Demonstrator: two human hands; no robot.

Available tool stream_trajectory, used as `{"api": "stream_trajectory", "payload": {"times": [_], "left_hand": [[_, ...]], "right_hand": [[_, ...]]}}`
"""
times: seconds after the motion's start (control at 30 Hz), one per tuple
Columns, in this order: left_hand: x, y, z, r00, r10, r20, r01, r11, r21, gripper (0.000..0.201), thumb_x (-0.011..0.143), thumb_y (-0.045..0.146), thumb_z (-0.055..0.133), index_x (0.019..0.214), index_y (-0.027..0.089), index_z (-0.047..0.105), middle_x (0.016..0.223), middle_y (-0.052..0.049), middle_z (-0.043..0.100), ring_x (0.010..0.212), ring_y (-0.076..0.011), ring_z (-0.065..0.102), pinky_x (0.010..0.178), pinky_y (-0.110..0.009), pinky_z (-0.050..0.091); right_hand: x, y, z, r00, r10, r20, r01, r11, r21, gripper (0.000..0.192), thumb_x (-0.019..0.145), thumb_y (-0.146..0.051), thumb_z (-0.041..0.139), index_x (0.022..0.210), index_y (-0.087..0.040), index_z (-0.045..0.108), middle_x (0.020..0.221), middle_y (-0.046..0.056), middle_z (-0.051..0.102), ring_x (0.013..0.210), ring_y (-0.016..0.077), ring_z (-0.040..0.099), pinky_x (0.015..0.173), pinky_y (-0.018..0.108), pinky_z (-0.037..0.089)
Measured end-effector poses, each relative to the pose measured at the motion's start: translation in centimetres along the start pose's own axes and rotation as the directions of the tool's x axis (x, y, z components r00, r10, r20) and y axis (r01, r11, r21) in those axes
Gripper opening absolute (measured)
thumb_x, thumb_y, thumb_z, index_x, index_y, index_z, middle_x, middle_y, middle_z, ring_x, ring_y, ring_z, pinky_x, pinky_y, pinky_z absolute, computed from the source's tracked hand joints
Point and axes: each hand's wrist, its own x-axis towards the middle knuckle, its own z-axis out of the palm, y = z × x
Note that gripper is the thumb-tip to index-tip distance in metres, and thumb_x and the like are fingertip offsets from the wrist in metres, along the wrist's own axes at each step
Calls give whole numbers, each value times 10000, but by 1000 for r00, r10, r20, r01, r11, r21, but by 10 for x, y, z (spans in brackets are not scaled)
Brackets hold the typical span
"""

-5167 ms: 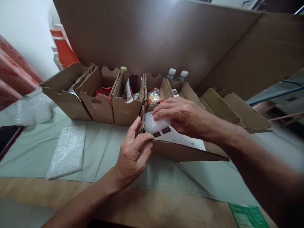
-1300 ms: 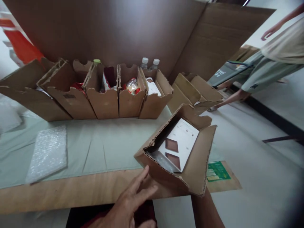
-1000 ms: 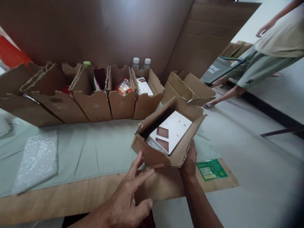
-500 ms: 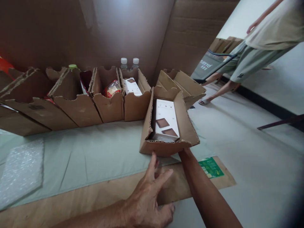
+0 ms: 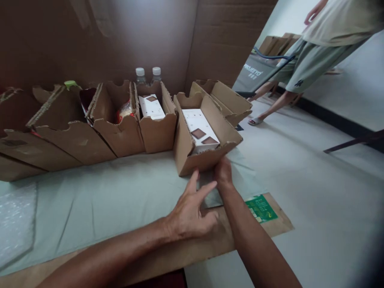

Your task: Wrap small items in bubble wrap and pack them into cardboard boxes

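An open cardboard box (image 5: 204, 162), tilted with its front edge raised, stands at the right end of the row. Inside it lies a white carton (image 5: 198, 125) with brown squares printed on it. My right hand (image 5: 223, 172) holds the box from below, under its front right corner, its fingers hidden beneath. Just in front of the box is my left hand (image 5: 192, 212), open with fingers spread and nothing in it. Its index fingertip comes close to the box's lower front edge; whether they touch I cannot tell.
To the left stand several cardboard bins (image 5: 120, 138), one with another white carton (image 5: 152, 107). Two white-capped bottles (image 5: 140, 76) are behind. Another cardboard bin (image 5: 229, 102) leans at right. Bubble wrap (image 5: 18, 220) lies on the pale green cloth (image 5: 120, 192). A person (image 5: 312, 64) stands beyond.
The box has moved away from me toward the row's right end, its front set lower. My left hand has followed forward, still spread. More of my right hand shows under the box.
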Motion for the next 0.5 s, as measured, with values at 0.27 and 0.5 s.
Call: {"api": "stream_trajectory", "payload": {"times": [0.27, 0.5], "left_hand": [[76, -16, -29, 991, -3, -134, 16, 996, 93, 735, 778, 232, 734, 1485, 139, 553, 1753, -246, 65, 1600, -460, 210, 1173, -632, 422], [105, -26, -39, 992, -65, -111, 83, 983, 163, 739, 801, 237, 726, 1499, 96, 530, 1748, -273, 12, 1558, -418, 348, 1180, -542, 441]], "right_hand": [[-1, -5, -4, 997, 1, -77, -2, 1000, -12, 731, 863, -781, 433, 1182, -184, 709, 1283, 127, 730, 1143, 273, 679, 881, 392, 488], [0, -6, -5, 995, -68, -73, 62, 995, -77, 735, 885, -783, 382, 1141, -178, 711, 1253, 152, 735, 1126, 288, 690, 886, 424, 506]]}}
